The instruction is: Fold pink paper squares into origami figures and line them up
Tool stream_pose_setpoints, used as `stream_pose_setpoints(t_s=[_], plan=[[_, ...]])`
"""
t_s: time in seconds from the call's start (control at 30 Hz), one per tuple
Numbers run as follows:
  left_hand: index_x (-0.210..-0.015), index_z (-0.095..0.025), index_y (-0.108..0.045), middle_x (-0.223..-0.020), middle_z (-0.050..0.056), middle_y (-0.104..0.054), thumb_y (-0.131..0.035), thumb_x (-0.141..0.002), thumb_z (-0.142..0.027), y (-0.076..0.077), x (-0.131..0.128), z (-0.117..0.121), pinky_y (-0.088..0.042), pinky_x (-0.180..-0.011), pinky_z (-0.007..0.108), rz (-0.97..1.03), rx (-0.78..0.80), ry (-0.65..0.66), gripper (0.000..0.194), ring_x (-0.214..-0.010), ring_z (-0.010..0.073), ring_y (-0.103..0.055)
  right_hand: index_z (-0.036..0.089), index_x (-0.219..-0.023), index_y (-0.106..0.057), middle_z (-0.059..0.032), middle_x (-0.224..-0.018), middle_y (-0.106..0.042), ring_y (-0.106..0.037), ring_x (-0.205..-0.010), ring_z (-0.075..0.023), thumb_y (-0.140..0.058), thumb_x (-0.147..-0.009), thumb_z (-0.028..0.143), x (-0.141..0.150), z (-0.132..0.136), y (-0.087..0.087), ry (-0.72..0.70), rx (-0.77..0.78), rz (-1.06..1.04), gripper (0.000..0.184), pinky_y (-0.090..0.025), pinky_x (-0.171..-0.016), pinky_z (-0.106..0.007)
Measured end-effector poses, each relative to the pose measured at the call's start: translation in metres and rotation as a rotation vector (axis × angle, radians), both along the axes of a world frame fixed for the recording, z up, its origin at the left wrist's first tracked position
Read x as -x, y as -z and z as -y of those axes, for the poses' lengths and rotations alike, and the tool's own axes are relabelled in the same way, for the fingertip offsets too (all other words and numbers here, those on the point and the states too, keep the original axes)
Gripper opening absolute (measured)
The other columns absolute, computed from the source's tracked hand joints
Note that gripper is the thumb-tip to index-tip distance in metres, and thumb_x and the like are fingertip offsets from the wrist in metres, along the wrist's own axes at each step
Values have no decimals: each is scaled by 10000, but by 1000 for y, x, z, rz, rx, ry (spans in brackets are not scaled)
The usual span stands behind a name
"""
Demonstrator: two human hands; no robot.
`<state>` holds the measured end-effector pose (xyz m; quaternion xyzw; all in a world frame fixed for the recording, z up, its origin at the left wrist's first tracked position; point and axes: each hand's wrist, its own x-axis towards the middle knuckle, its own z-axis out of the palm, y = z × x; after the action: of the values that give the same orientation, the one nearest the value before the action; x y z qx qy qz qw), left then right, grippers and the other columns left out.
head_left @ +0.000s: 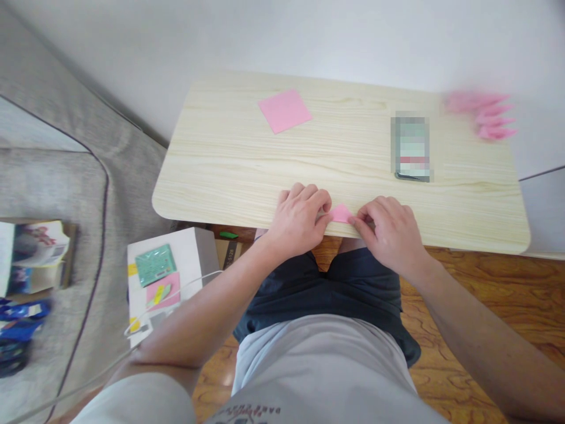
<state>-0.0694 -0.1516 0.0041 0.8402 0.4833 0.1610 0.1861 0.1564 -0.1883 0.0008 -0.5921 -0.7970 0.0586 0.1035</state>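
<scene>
A small folded piece of pink paper [341, 214] lies near the table's front edge, its visible part a triangle pointing away from me. My left hand [301, 217] pinches its left corner between thumb and bent fingers. On the other side, my right hand [388, 228] has thumb and forefinger closed on the right corner. Fingers cover both ends of the paper. Farther back on the left lies a flat square pink sheet [285, 111]. Several folded pink paper shapes [489, 115] sit at the table's far right, blurred.
A phone [412, 147], its screen pixelated, lies right of centre on the pale wooden table [212, 147]. Lower left, a white box [205, 253] carries a green packet [155, 265], pink paper and a white cable. Books [37, 256] rest on the grey sofa [83, 194].
</scene>
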Motion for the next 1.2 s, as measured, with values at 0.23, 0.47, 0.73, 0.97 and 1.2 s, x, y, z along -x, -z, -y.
stream_pose_setpoints(t_s=[0.23, 0.47, 0.73, 0.97, 1.2], plan=[[-973, -240, -663, -1046, 49, -668, -609, -956, -284, 4, 6, -4, -383, -913, 439, 46, 17, 25, 72, -1077, 277, -529, 231, -1010, -664, -72, -947, -679, -553, -964, -271, -503, -1042, 492, -1, 6, 12, 36, -51, -110, 308, -323, -839, -406], [-972, -242, -681, -1026, 48, -686, -610, -947, -273, 2, 11, -8, -381, -885, 422, 46, 16, 84, 82, -1044, 268, -549, 248, -1038, -705, -73, -965, -676, -543, -991, -272, -504, -1041, 440, -1, 11, 15, 31, -77, -142, 278, -326, -874, -417], [-1058, -291, -737, -1086, 50, -678, -509, -1004, -286, 0, 19, -12, -380, -901, 416, 44, 13, 185, 234, -1057, 257, -561, 330, -1106, -786, -67, -1011, -664, -528, -992, -255, -527, -1023, 334, -6, 16, 21, -7, -119, -185, 271, -336, -893, -416], [-1004, -316, -782, -1117, 40, -664, -549, -958, -225, 4, 18, -10, -390, -896, 424, 51, -41, 178, 255, -1079, 258, -553, 329, -1239, -741, -85, -1180, -707, -515, -1146, -314, -477, -1011, 215, 19, 39, 17, 112, -218, -99, 367, -298, -991, -508], [-991, -290, -789, -1116, 56, -678, -524, -969, -252, 6, 16, -6, -411, -942, 441, 64, -70, 164, 268, -1090, 263, -554, 295, -1526, -506, -130, -1463, -608, -470, -1325, -394, -532, -998, 404, 58, 65, 27, 132, -226, -90, 539, -272, -1094, -599]])
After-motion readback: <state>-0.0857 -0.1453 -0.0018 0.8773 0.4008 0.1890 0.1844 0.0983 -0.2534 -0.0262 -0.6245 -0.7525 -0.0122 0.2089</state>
